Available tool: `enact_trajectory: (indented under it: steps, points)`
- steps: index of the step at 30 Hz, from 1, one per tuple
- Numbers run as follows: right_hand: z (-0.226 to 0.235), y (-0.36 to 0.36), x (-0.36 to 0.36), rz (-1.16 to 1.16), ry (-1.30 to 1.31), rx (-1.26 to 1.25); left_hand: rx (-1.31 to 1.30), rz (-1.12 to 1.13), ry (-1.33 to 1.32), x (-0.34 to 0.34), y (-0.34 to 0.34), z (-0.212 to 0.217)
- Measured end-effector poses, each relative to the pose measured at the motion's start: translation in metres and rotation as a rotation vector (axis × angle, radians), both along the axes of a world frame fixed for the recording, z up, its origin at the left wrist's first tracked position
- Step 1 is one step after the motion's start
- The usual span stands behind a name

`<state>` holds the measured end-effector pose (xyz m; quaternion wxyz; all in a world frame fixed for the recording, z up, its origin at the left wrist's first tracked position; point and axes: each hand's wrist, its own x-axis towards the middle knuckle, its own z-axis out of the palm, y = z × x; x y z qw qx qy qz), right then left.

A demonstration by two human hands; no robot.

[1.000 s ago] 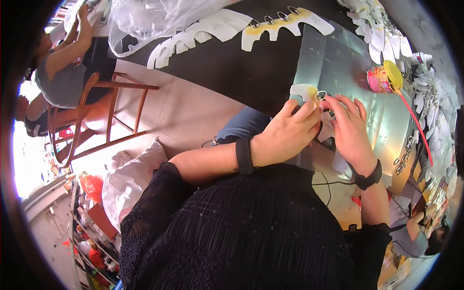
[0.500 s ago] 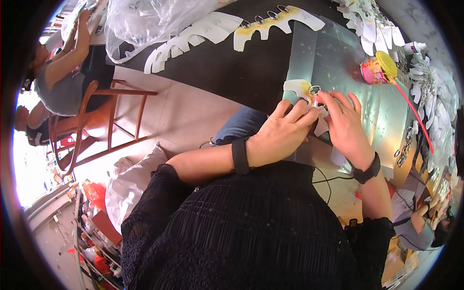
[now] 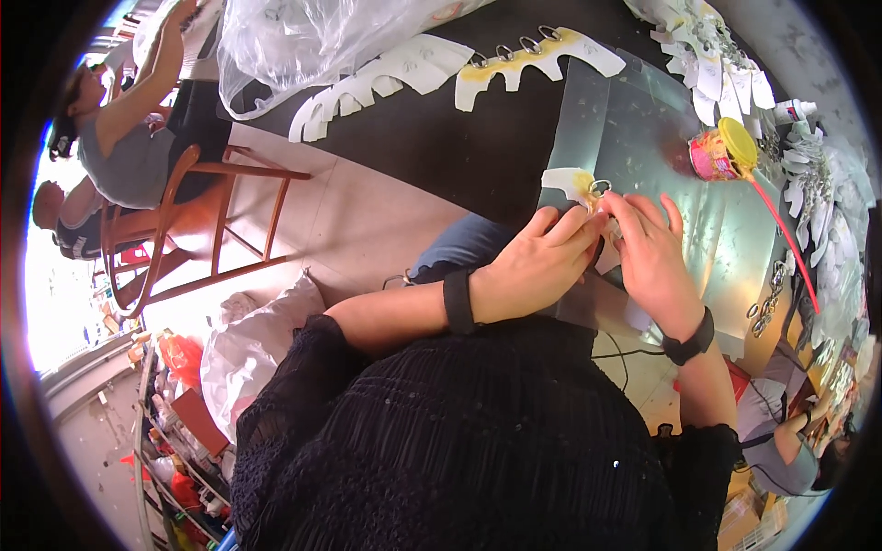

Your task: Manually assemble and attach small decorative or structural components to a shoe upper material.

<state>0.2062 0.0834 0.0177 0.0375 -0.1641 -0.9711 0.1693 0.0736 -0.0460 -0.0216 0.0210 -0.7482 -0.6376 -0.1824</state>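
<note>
Wearer: a person in a black knitted top [image 3: 459,441] leans over a dark bench [image 3: 441,147], forearms entering from the lower edge, a black band on each wrist.
Left hand: the left hand [image 3: 537,266] lies knuckles-up at the bench's near edge, its fingers curled in a narrow grip on a small cream-and-yellow paper cut-out [image 3: 570,180] fitted with a metal ring [image 3: 600,187].
Right hand: the right hand [image 3: 654,257] sits just beside the left, fingertips meeting at the same cut-out; how tightly its grip closes cannot be told, since the fingers hide the contact.
Work piece: the cut-out rests on a shiny grey metal sheet [image 3: 643,129] that covers the right part of the bench, touching both hands.
Near the hands: a small pink jar with a yellow lid [image 3: 721,151] stands on the sheet, beyond the right hand; a thin red rod [image 3: 785,239] runs from it toward the near right.
Farther back: 1 long cream strip with yellow patches and metal rings [image 3: 533,55] and several white scalloped strips [image 3: 377,78] lie across the bench; a clear plastic bag [image 3: 312,37] is heaped behind them.
Far left: a wooden chair [image 3: 202,230] stands on the pale floor, with another person in a grey top [image 3: 129,156] beside it.
</note>
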Motion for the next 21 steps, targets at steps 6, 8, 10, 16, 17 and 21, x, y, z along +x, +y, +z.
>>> enact_trajectory:
  steps: [6,8,10,16,17,21]
  points:
    - [0.003,-0.003,-0.005,-0.009,-0.014,-0.001,-0.006,-0.01,-0.035,-0.005,-0.003,0.002]
    - [0.002,-0.005,-0.002,-0.015,-0.02,0.014,-0.001,-0.018,-0.002,-0.005,-0.001,0.003]
    - [0.004,-0.009,-0.001,-0.041,-0.039,0.012,0.05,-0.025,0.024,-0.004,-0.002,0.001]
    - [0.004,-0.013,-0.001,-0.032,-0.054,0.028,0.14,0.013,0.045,0.001,-0.002,-0.008]
    - [0.004,-0.012,0.0,-0.037,-0.069,0.024,0.133,0.008,0.03,0.002,-0.003,-0.01]
    - [0.002,-0.015,-0.001,-0.035,-0.045,0.023,0.176,0.026,0.018,0.0,-0.005,-0.014]
